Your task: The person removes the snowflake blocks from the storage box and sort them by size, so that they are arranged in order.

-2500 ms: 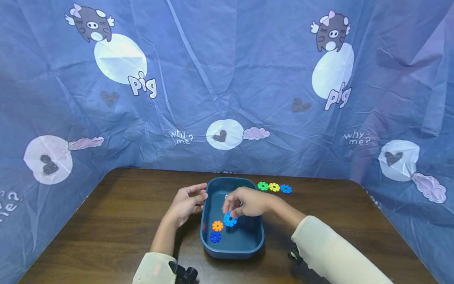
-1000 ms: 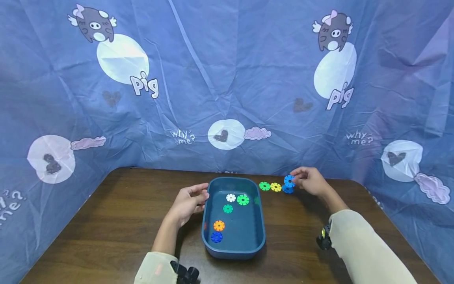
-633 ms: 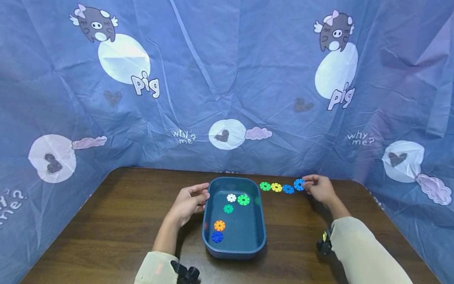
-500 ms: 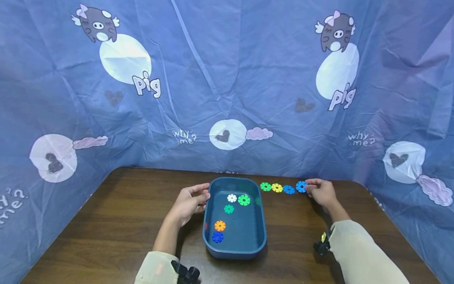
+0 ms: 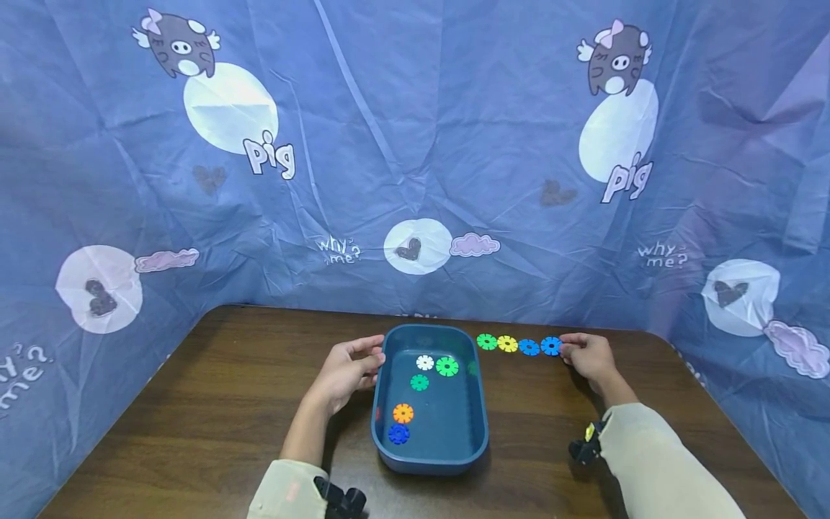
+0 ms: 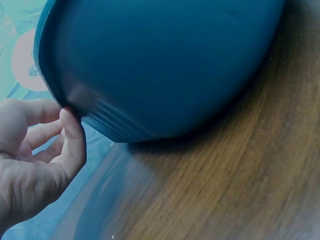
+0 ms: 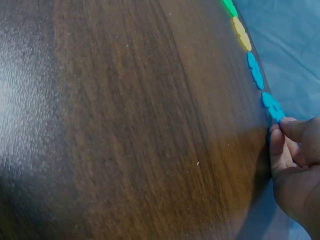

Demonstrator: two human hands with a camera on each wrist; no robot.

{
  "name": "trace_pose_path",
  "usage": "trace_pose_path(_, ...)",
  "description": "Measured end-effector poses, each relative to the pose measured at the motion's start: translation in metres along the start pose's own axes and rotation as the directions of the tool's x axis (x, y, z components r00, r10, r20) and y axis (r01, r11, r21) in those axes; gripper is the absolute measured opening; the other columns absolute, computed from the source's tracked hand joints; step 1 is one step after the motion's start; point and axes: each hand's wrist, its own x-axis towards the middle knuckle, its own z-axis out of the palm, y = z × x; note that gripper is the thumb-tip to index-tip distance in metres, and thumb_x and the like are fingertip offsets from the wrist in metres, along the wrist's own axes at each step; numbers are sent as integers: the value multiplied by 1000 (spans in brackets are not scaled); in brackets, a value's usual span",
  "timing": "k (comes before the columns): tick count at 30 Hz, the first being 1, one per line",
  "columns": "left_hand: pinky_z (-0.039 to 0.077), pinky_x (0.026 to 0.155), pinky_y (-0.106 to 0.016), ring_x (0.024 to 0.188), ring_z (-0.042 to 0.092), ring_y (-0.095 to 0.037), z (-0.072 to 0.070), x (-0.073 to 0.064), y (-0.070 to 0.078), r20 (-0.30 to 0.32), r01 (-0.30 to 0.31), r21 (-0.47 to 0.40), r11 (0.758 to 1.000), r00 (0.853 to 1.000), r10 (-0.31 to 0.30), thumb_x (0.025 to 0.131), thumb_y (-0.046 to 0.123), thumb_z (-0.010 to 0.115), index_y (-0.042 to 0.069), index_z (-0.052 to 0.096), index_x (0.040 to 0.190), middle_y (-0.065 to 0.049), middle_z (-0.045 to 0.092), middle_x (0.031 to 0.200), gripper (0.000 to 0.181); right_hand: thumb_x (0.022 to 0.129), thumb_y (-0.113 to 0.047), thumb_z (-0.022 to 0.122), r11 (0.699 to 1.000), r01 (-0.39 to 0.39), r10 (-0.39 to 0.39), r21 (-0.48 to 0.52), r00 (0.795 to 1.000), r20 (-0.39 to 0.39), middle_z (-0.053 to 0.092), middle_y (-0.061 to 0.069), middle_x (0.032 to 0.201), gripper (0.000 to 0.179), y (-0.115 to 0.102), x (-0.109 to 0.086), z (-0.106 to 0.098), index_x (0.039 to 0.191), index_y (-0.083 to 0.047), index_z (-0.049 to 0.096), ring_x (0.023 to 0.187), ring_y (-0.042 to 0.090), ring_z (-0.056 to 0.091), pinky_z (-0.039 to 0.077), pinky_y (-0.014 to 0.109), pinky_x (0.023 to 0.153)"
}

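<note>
My right hand [image 5: 591, 357] pinches the outer edge of a blue notched plastic disc [image 5: 551, 346] between thumb and fingers, low over the table's far right part. In the right wrist view the same blue disc [image 7: 272, 106] tilts slightly at the fingertips. Left of it lie another blue disc [image 5: 529, 347], a yellow disc [image 5: 508, 344] and a green disc [image 5: 487, 342] in a row. My left hand [image 5: 346, 373] holds the left rim of a dark blue plastic bin [image 5: 431, 461]; in the left wrist view thumb and fingertips [image 6: 70, 116] meet at that rim.
Inside the bin lie a white disc [image 5: 424, 362], a bright green disc [image 5: 447, 366], a darker green disc [image 5: 419, 383], an orange disc [image 5: 403, 413] and a dark blue disc [image 5: 398, 434]. The brown wooden table [image 5: 246, 389] ends at a blue printed curtain [image 5: 350, 180].
My right hand has carried the blue disc out of the bin, over to the right, and lowered it at the right end of the row. The left hand has stayed at the bin's rim.
</note>
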Motion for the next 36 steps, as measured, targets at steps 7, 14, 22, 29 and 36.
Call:
trace_pose_path(7,59,70,-29,86,64,-19,0,0,0,-4,2,0,1000,1000,-2,97,1,65,2,61,138,-18,61,120,41,98,4,58,998,1,0,-61,1000,9,73,11,93,28,1,-1,-2,121,18,62,73,5,63,55,18,65)
trace_pose_path(14,59,69,-29,84,65,-19,1,0,-1,-4,-1,-6,1000,1000,1,97,1,65,2,61,138,-18,61,119,42,98,3,59,995,8,-6,-96,1000,22,72,11,94,26,2,-2,-2,120,16,63,75,8,64,55,19,66)
trace_pose_path(22,59,68,-28,83,64,-17,1,0,-1,-4,-4,-10,1000,1000,4,97,0,65,2,61,138,-18,60,119,42,97,6,58,997,13,-12,-71,1000,25,73,15,94,28,-1,-5,-4,120,20,61,73,6,63,55,19,65)
trace_pose_path(29,59,69,-29,84,64,-18,2,-1,0,-2,1,-8,1000,1000,-1,97,0,65,2,60,139,-17,61,118,42,100,3,55,996,31,-25,-83,997,66,71,25,110,30,-11,-2,-3,126,17,60,83,6,64,57,22,70)
trace_pose_path(36,59,69,-28,86,64,-19,1,0,0,-9,5,-8,1000,1000,-5,97,1,66,2,61,138,-18,61,118,41,101,-5,61,982,136,-121,-133,986,111,70,27,111,30,-30,4,3,124,14,63,90,23,69,59,28,72)
